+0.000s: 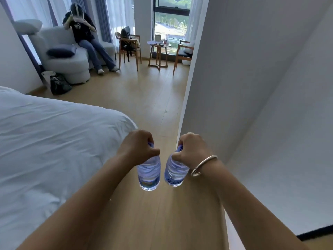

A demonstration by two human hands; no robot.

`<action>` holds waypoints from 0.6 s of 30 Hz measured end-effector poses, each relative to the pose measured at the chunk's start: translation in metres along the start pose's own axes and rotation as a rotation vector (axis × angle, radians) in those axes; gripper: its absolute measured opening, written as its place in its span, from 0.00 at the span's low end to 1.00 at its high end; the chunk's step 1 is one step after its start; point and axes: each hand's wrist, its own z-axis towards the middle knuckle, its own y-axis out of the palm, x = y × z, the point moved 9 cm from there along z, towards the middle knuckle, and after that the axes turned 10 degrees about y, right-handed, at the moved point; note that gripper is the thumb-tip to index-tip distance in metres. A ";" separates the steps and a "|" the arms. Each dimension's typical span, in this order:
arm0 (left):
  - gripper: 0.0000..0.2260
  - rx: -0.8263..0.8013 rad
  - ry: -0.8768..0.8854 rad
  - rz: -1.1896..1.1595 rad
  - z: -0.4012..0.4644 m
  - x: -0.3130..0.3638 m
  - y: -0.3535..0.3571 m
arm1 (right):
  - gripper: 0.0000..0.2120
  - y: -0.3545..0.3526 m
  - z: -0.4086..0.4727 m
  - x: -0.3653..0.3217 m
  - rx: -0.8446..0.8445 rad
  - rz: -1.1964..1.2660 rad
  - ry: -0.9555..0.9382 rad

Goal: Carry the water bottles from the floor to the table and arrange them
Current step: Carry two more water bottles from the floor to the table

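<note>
One water bottle (149, 175) is gripped at its neck by the left hand (137, 147), another bottle (175, 172) by the right hand (191, 150), hung low for carrying toward the far worktop (160, 45).

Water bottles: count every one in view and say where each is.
3. One hangs from the left hand, the left bottle; the right hand holds the right bottle; a red-capped bottle stands on the far round table. Others may be hidden.
</note>
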 end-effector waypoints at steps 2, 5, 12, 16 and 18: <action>0.07 0.003 -0.021 -0.006 0.027 -0.016 0.005 | 0.11 0.002 0.033 0.001 -0.019 -0.003 -0.007; 0.06 -0.022 -0.034 -0.007 0.069 -0.045 0.015 | 0.11 0.014 0.084 0.001 -0.062 0.011 0.002; 0.06 -0.070 -0.021 -0.028 0.188 -0.127 0.027 | 0.09 0.040 0.217 -0.015 -0.106 0.005 0.049; 0.05 -0.086 0.004 -0.033 0.262 -0.175 0.023 | 0.09 0.050 0.297 -0.034 -0.115 -0.001 0.081; 0.05 -0.098 0.028 -0.016 0.297 -0.196 0.021 | 0.09 0.050 0.334 -0.040 -0.091 0.012 0.097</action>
